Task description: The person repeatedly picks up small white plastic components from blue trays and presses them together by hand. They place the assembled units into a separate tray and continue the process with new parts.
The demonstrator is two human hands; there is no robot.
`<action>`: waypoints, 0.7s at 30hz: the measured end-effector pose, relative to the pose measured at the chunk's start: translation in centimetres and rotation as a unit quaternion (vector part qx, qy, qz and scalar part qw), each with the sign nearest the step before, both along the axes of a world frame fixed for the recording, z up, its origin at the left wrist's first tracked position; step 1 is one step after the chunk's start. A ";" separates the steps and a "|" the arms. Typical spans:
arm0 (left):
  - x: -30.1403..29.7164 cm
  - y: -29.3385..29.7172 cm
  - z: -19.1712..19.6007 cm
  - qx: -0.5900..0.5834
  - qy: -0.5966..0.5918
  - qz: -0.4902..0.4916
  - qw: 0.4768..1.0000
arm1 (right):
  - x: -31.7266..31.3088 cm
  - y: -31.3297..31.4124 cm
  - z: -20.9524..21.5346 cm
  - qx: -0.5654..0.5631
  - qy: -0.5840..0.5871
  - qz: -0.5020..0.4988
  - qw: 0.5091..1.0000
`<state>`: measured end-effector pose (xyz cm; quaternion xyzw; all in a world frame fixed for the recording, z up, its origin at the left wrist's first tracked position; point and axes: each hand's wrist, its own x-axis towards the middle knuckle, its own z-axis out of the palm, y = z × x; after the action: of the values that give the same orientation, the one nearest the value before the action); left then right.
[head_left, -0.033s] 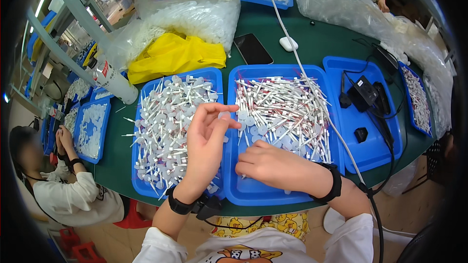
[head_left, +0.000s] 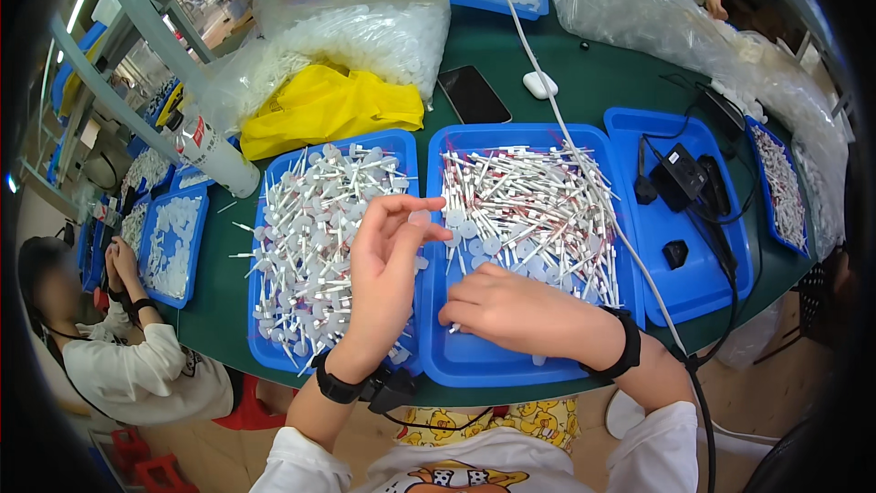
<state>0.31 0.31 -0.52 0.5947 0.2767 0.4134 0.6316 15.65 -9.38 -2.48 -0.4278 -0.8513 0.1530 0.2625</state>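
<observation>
My left hand (head_left: 385, 260) is raised over the adjoining rims of two blue trays, thumb and fingers pinching a small translucent disc (head_left: 420, 217). Low over the right-hand tray (head_left: 497, 372), my right hand (head_left: 520, 312) is closed with its fingers curled down. A small white bit shows at its fingertips, too little to name. That tray holds a heap of thin white sticks (head_left: 529, 187) with reddish strands, with loose translucent discs (head_left: 491, 245) nearer me. In the left-hand tray (head_left: 258, 340) lie many white sticks with discs on them (head_left: 315, 219).
A white cable (head_left: 570, 141) crosses the right-hand tray. Another blue tray (head_left: 703, 297) holds black adapters and cords. Behind are a phone (head_left: 474, 94), a white case (head_left: 540, 84), a yellow bag (head_left: 333, 110), a bottle (head_left: 214, 155) and plastic sacks (head_left: 365, 32). A person (head_left: 137, 356) sits at left.
The right hand's fingertips have shifted very slightly left, and a small white bit now shows there. The left hand keeps its pinch on the disc.
</observation>
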 end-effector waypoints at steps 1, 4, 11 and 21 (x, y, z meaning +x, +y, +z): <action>0.0 0.1 -0.1 -0.006 -0.014 0.003 1.000 | 0.2 0.1 0.2 -0.006 0.035 -0.003 0.999; -0.1 0.3 -0.2 -0.024 -0.044 0.014 0.999 | 1.1 0.2 1.3 -0.029 0.135 -0.027 0.990; -0.3 0.0 -0.2 -0.046 -0.046 -0.021 0.998 | 1.7 -0.1 2.7 -0.028 0.246 -0.191 0.950; -0.1 -0.3 0.0 -0.043 -0.054 -0.072 0.995 | 1.8 0.2 2.8 0.034 0.210 -0.222 0.952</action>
<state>0.18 0.03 -0.49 0.5621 0.2158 0.3862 0.6988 17.41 -9.22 0.29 -0.5549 -0.6655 0.1481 0.4767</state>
